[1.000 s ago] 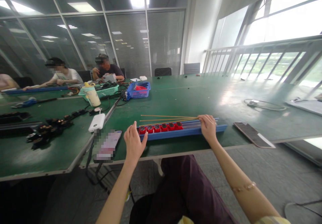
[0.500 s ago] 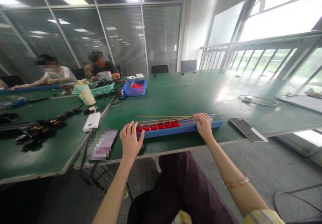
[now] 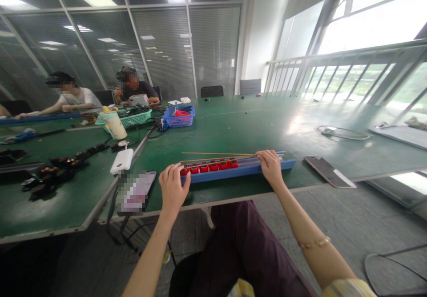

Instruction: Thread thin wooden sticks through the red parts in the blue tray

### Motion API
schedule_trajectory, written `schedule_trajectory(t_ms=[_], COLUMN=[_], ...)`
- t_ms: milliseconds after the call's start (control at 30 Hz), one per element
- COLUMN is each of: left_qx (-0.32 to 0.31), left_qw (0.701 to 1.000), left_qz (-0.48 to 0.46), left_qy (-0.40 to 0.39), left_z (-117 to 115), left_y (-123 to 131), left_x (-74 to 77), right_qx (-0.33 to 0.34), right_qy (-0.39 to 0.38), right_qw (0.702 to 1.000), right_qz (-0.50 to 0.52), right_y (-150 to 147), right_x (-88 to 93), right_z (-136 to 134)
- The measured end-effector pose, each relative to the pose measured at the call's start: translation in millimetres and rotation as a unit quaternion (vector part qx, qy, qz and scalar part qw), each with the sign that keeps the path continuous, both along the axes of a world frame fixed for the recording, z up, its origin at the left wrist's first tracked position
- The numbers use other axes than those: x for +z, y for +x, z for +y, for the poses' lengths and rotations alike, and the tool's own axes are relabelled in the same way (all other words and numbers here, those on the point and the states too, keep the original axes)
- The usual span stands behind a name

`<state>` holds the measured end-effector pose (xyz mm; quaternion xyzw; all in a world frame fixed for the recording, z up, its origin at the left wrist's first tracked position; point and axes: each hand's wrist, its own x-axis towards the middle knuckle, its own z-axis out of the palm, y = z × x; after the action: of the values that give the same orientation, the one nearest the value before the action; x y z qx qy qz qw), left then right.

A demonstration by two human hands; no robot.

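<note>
A long blue channel-shaped strip (image 3: pixel 220 176) lies across the table in front of me, with a row of red blocks with dark tops (image 3: pixel 213 166) in its left half. My left hand (image 3: pixel 174 186) is closed round the strip's left end, thumb on the near side and fingers over the top. Thin yellow wires (image 3: pixel 218 154) run above the red blocks and meet at my right hand (image 3: pixel 271 166). That hand is closed on them in a pinch, resting against the strip's right part. Its fingertips are partly hidden.
A dark phone (image 3: pixel 328 172) lies at right, another phone (image 3: pixel 137 192) at left beside a white power bank (image 3: pixel 122 161). Farther back stand a blue basket (image 3: pixel 180 120), a green basket (image 3: pixel 138 119) and a cup (image 3: pixel 115 126). Two people sit at the far left.
Almost nothing differs. The fingers of my left hand have dropped slightly at the strip's left end; my right hand stays in place.
</note>
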<state>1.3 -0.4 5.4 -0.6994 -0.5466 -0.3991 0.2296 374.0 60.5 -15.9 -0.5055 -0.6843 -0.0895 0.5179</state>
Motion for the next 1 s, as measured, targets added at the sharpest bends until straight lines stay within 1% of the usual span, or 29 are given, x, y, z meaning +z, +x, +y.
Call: schedule_trajectory(t_ms=[433, 733, 1000], left_qx=[-0.001, -0.002, -0.002], left_qw=[1.000, 1.000, 1.000], left_qz=[0.008, 0.002, -0.004], left_qy=[-0.012, -0.005, -0.004], left_z=[-0.9, -0.4, 0.1], left_y=[0.8, -0.4, -0.4], left_x=[1.4, 0.2, -0.2], right_qx=[-0.009, -0.004, 0.002], right_qy=[-0.004, 0.010, 0.002], right_qw=[1.000, 1.000, 1.000], right_qz=[0.001, -0.003, -0.006], right_y=[0.7, 0.3, -1.2], right_x=[-3.3, -1.4, -0.3], right_z=[1.4, -0.9, -4.2])
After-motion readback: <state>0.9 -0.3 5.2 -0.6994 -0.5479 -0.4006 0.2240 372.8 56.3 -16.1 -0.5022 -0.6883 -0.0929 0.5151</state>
